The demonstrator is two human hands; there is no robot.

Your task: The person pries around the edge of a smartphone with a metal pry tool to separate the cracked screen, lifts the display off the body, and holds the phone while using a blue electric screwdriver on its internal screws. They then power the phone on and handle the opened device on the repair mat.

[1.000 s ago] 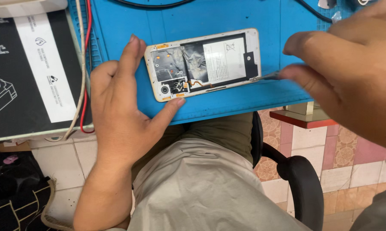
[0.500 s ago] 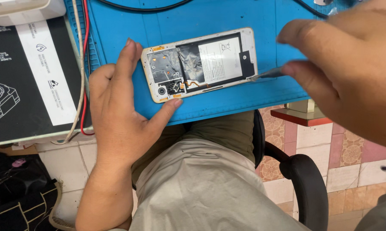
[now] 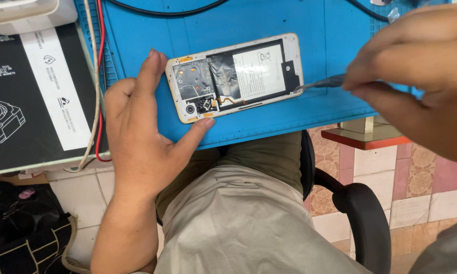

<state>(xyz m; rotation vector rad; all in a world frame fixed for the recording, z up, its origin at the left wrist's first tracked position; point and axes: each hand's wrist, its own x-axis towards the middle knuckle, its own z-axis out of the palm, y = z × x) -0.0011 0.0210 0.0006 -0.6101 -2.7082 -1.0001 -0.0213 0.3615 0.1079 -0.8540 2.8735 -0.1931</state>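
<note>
the phone [image 3: 236, 77], opened with its back off, lies on the blue mat [image 3: 269, 20] close to the mat's near edge, its long axis running along that edge and tilted a little, the right end slightly farther from the person. the camera end points left, toward the left hand [image 3: 137, 137]; the plain end points right, toward the right hand [image 3: 416, 71]. the left hand is spread flat, not gripping: forefinger along the phone's left short edge, thumb tip touching the near left corner, so it brackets that end. the right hand is closed in a pinch on a thin metal tool [image 3: 319, 82], whose tip meets the phone at its right short edge, near the near right corner. so the phone sits between the two hands, each at one end of its long axis, and the tool lies almost in line with that axis. the left hand is the one in firmer contact; the right reaches the phone only through the tool. left of the mat, a black box [image 3: 30, 91] and red and white wires [image 3: 97, 81] lie well apart from the phone.
</note>
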